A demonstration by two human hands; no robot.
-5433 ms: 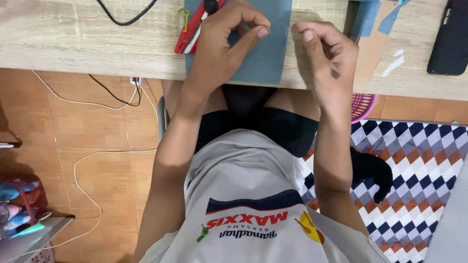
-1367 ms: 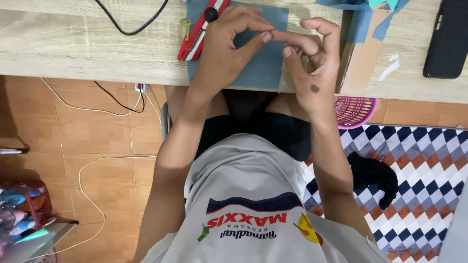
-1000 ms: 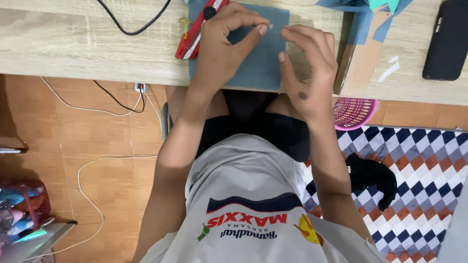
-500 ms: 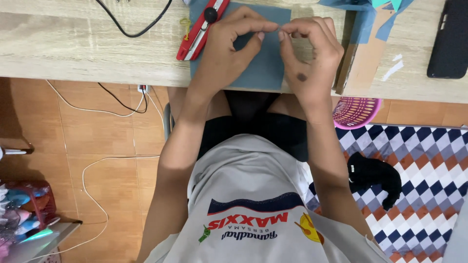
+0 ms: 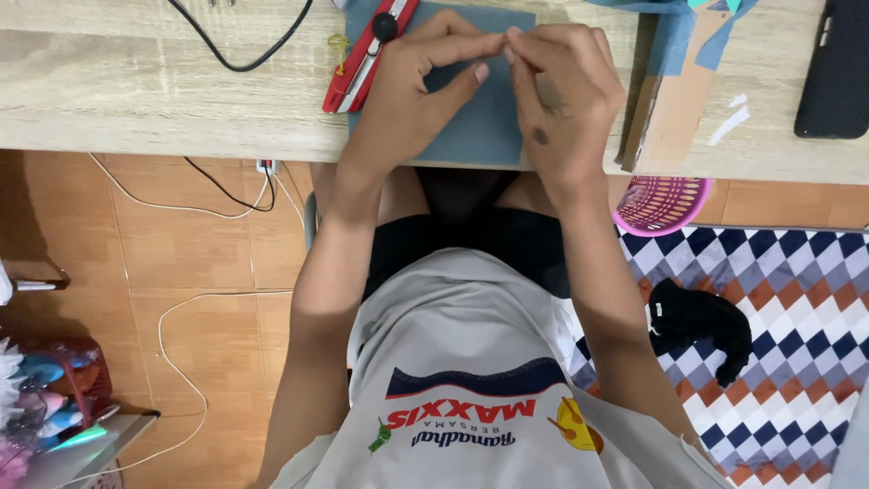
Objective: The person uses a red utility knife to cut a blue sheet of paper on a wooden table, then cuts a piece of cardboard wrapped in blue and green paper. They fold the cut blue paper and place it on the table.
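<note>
blue-grey mat (image 5: 484, 127) on the counter (image 5: 136, 91) lies under both hands; left hand (image 5: 407, 100) and right hand (image 5: 566, 100) fingers pinch together, what they grip too small to tell.

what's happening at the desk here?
A seated person works with both bare hands over a grey-blue cutting mat at the edge of a wooden desk. The left hand and right hand meet fingertip to fingertip, pinching something too small to make out. A red utility knife lies untouched beside the left hand, partly on the mat. A piece of brown cardboard sits to the right, and a black phone lies farther right.
</note>
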